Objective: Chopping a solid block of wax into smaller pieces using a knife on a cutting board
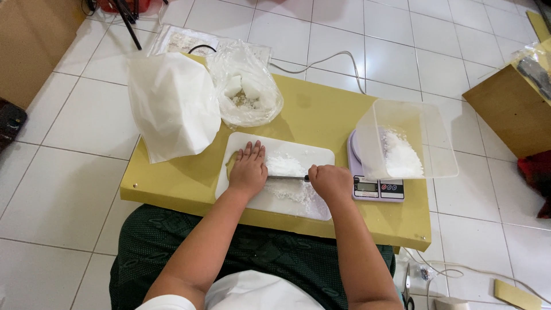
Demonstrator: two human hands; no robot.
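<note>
White tiled floor, low yellow table [321,115] over our lap. White cutting board [313,154] at table centre, white crumbly powder [285,166] spread on it. Our left hand [248,169] flat, fingers spread, pressing down on knife blade [287,177] across powder. Our right hand [329,181] closed round knife handle, handle hidden. Digital scale [377,188] just right of board, clear plastic tub [407,139] of powder on it. Behind board: white bag [171,103], clear bag [245,86] with white chunks.

White sleeves, dark green patterned skirt
</note>
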